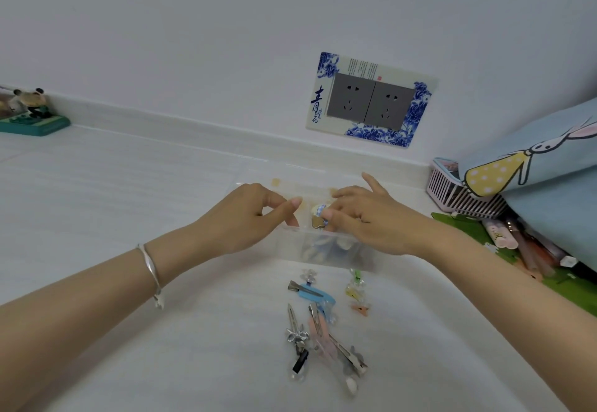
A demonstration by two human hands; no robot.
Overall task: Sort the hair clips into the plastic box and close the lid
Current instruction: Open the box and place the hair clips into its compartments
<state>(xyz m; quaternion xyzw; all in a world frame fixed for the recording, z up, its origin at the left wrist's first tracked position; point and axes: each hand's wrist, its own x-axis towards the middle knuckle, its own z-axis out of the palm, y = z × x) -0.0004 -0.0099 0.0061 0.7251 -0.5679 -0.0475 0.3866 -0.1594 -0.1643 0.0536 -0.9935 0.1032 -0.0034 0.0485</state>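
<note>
A clear plastic box (326,251) stands on the white table, its lid (310,185) tipped open behind it. My right hand (361,217) is over the box, fingers closed on a bear-shaped hair clip (318,216) with a blue checked part. My left hand (248,214) rests at the box's left rim, thumb and forefinger pinched together near that clip. Some clips lie inside the box, blurred through the wall. Several loose hair clips (319,321) lie in front of the box: a blue one (315,292), a silver bow one (295,334), pink ones (323,340), small yellow and green ones (355,285).
A pink slatted basket (452,192) stands at the right with a blue cartoon-print cloth (533,166) over it. A green mat (504,250) with tubes lies beside it. A bear figurine (30,111) sits far left. A double wall socket (371,101) is behind the box.
</note>
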